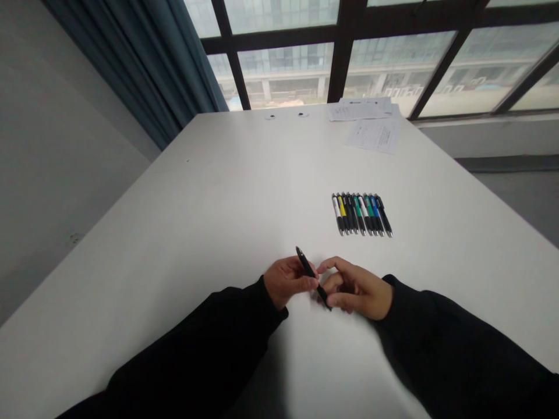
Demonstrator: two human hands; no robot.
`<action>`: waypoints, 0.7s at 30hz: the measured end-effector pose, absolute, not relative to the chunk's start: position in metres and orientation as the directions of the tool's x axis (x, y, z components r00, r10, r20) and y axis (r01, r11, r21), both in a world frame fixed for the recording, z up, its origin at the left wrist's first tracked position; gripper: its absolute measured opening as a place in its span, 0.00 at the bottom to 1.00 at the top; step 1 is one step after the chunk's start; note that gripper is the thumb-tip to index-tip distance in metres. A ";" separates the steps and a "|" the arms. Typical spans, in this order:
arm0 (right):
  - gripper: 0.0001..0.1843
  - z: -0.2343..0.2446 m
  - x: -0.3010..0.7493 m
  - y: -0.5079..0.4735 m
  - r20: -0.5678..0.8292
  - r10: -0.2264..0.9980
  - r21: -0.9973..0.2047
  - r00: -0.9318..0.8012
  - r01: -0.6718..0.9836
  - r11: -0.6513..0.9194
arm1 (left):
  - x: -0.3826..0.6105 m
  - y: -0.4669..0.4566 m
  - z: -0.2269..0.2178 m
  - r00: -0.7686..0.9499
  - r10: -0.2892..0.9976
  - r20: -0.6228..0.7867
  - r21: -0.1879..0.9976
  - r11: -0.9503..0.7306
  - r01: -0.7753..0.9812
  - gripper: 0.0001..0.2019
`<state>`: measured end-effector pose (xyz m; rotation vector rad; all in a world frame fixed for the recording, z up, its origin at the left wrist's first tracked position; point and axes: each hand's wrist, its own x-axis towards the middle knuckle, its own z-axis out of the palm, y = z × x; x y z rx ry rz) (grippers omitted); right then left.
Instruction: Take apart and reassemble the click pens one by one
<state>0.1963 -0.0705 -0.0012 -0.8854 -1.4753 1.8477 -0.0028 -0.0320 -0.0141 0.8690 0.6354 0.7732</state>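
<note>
My left hand [289, 281] is closed on a black pen [307, 265], gripping it around the middle between thumb and fingers. The pen slants, its upper end pointing up and left and its lower end down and right. Around that lower end, my right hand [358, 289] has its thumb and curled fingers closed; some of its fingertips are hidden behind the pen. Beyond my right hand, a row of several pens [360, 214] lies side by side on the white table [218, 221], with white, yellow, green, blue and black barrels.
Printed papers [371, 135] lie at the table's far right corner. Two round cable holes [303, 114] are near the far edge. Windows [288, 70] stand behind the table, with a dark blue curtain [152, 58] at the left.
</note>
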 end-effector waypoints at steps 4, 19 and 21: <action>0.17 -0.001 0.195 -0.069 -0.147 0.847 -0.971 -0.512 -0.087 -0.221 | -0.006 -0.029 -0.022 0.509 0.850 -0.134 0.873 0.344 -0.345 0.15; 0.20 -0.003 0.194 -0.044 -0.185 0.888 -0.668 -0.421 -0.608 -0.428 | -0.001 -0.043 -0.011 0.770 0.560 -0.305 0.798 0.592 -0.115 0.24; 0.24 -0.001 0.189 -0.041 -0.174 0.859 -0.632 -0.482 -0.615 -0.472 | 0.001 -0.043 -0.010 0.755 0.573 -0.319 0.808 0.581 -0.100 0.25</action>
